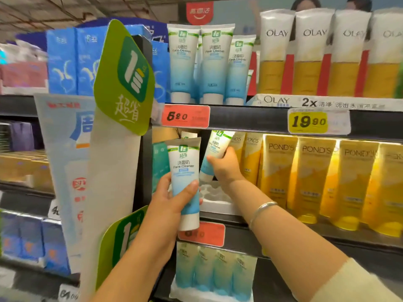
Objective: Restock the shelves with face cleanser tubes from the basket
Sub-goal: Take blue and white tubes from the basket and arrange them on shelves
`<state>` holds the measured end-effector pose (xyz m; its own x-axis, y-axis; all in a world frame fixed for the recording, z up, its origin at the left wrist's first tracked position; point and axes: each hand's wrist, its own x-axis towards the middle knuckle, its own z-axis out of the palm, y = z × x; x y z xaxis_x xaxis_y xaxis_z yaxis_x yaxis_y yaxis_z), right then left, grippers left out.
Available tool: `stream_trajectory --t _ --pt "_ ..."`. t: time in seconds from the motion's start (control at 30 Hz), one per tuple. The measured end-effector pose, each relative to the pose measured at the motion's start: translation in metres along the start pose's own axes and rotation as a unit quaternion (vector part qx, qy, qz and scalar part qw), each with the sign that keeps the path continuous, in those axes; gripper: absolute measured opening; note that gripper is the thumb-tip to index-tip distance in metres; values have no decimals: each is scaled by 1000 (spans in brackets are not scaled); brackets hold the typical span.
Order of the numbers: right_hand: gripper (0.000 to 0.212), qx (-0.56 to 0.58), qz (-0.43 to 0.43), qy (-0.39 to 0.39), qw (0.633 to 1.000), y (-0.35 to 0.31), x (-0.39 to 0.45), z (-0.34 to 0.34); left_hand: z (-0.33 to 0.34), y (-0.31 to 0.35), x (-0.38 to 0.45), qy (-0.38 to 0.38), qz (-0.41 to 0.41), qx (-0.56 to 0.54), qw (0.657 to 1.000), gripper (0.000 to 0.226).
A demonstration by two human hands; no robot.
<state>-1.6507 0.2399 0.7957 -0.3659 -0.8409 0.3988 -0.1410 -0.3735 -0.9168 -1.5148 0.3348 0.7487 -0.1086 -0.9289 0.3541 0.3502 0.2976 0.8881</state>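
Observation:
My left hand (172, 199) grips a white-and-blue face cleanser tube (184, 166), upright with its cap down, in front of the middle shelf. My right hand (224, 165) holds a second, like tube (214, 148), tilted to the left, cap down, inside the middle shelf above a white display tray (216, 200). Three of the same tubes (209, 64) stand on the upper shelf. More of them (214, 271) stand on the shelf below. The basket is out of view.
Yellow Pond's tubes (316, 177) fill the middle shelf right of my right hand. Olay tubes (314, 53) stand on the upper shelf. A green hanging sign (126, 79) juts out at the left. Red price tags (186, 116) mark the shelf edges.

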Motion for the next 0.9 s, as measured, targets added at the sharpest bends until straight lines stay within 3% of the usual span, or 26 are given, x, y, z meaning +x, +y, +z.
stream_trajectory --t 0.2,0.5,0.73,0.9 --pt "38 -82 -39 -19 996 5 6 15 -2 1 1 -22 -13 -4 1000 52" --pt "43 -194 -25 -46 980 -1 12 17 -2 10 6 -43 -5 -13 999 59" --pt "40 -195 -22 -62 979 1 13 15 -2 12 12 -35 12 -19 999 48" --pt "39 -167 -5 -47 985 3 19 15 -4 13 15 -23 9 -23 999 52"
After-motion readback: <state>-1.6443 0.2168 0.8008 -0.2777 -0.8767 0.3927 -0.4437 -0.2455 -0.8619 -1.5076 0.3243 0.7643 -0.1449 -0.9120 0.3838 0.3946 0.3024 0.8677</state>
